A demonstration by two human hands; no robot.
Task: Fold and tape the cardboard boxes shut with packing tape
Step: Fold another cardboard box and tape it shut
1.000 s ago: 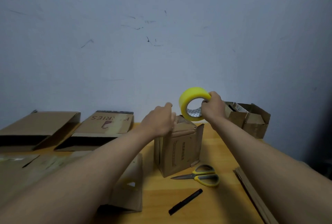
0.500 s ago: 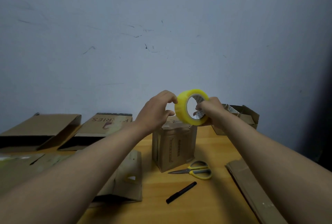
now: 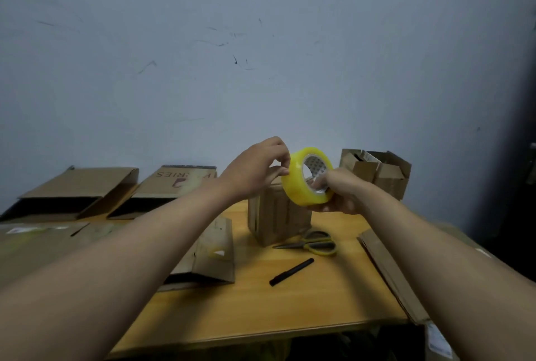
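The roll of yellow packing tape (image 3: 308,178) is held in the air above the small upright cardboard box (image 3: 278,217), a little toward 1 o'clock from the top of the box. The roll stands on its edge, and its open hole faces toward 1 o'clock and slightly up, so the axis of the hole runs from 7 o'clock to 1 o'clock; the pale inner core with a printed pattern is visible. The right hand (image 3: 338,194) grasps the roll from the 4 o'clock side, with fingers curled into the hole and the palm under the lower rim. The left hand (image 3: 256,168) is at 9 o'clock of the roll, and its thumb and forefinger are curled and pinch at the outer yellow surface near the top edge. The small box stands on the wooden table (image 3: 290,302) with its long axis vertical. At 5 o'clock from the box lie the scissors (image 3: 311,244) with yellow handles, their blades pointing to 9 o'clock. The black marker (image 3: 291,271) lies nearer to the person, with its long axis from 8 o'clock to 2 o'clock. An open carton (image 3: 377,170) stands at 2 o'clock from the roll, against the wall.
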